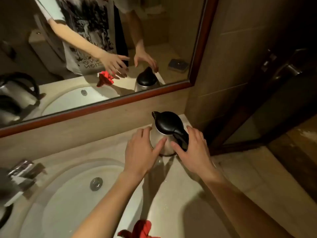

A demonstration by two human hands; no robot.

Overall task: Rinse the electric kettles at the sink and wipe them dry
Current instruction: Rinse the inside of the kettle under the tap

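Kettle [163, 134]: steel body, black lid and handle, upright on the beige counter [240, 182] in the back right corner, just below the mirror [103, 48] and right of the sink [73, 194]; spout toward the mirror, handle toward the person. Left hand [140, 152]: fingers straight and spread, thumb and fingertips resting on the kettle's left side, gripping nothing. Right hand [192, 148]: fingers straight and relaxed, thumb against the body just below the handle, the other fingers along the handle's right side; not curled round it. Sink: white oval basin set in the counter, metal drain [96, 183] at its middle, chrome tap [20, 170] at the left edge. Red cloth [140, 229]: crumpled on the counter's near edge, well apart from the kettle. Second kettle: seen only in the mirror at far left [17, 93], steel with a black handle. Mirror: wood frame, reflecting the hands, the kettle and the cloth.
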